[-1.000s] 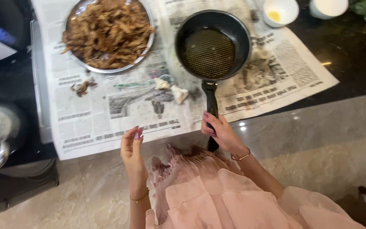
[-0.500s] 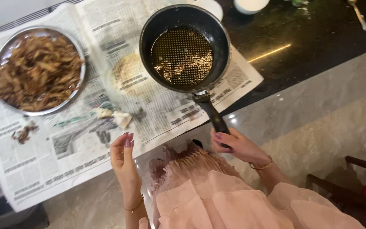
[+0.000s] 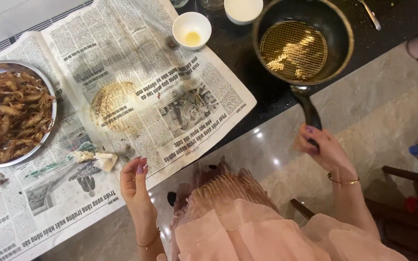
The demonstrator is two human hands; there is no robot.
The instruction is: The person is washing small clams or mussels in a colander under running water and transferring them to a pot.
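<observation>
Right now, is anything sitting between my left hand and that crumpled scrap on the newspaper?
Nothing visible is in the way. The left hand hangs open at the newspaper's near edge, and the crumpled scrap lies just to its left on bare newsprint. The right hand is busy elsewhere, gripping the frying pan's black handle.

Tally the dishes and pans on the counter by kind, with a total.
Black frying pan, held by the right hand: 1
Small white bowls: 2
Metal plate of fried food: 1
Total: 4
</observation>
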